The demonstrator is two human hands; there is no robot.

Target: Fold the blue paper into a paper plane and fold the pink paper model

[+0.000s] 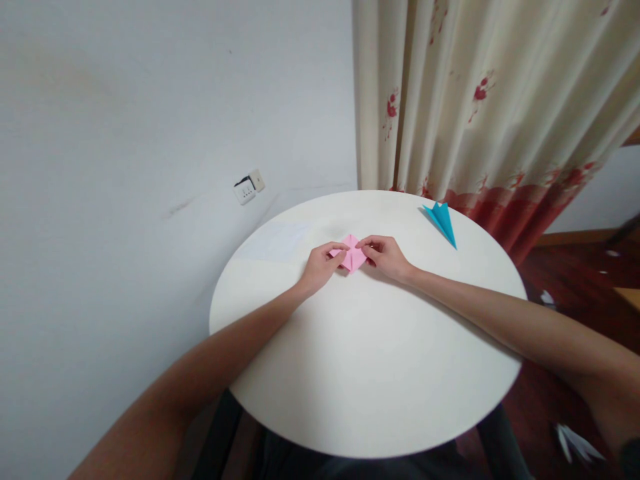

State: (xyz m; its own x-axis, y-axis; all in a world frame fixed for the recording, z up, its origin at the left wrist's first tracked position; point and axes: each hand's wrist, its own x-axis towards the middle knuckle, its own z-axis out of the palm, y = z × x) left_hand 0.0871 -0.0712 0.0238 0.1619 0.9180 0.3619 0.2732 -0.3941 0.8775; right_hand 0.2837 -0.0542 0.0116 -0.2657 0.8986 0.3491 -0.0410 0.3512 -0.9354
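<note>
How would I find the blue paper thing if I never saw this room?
Look at the round white table in front of the flowery curtain. Near its far right edge, close to the curtain, lies a folded blue paper with a sharp pointed shape. It lies alone, untouched, while the pink paper at the middle sits between the left hand and right hand.

No writing, label, brand, number or sign can be read anywhere in the frame. The pink folded paper (352, 253) at the centre and the blue folded paper (442, 222) to the upper right of it are plain coloured sheets, and the wall socket (249, 187) left of centre is too small to show any marking. The curtain (480, 100) in the upper right bears only red flower prints, no letters.
</note>
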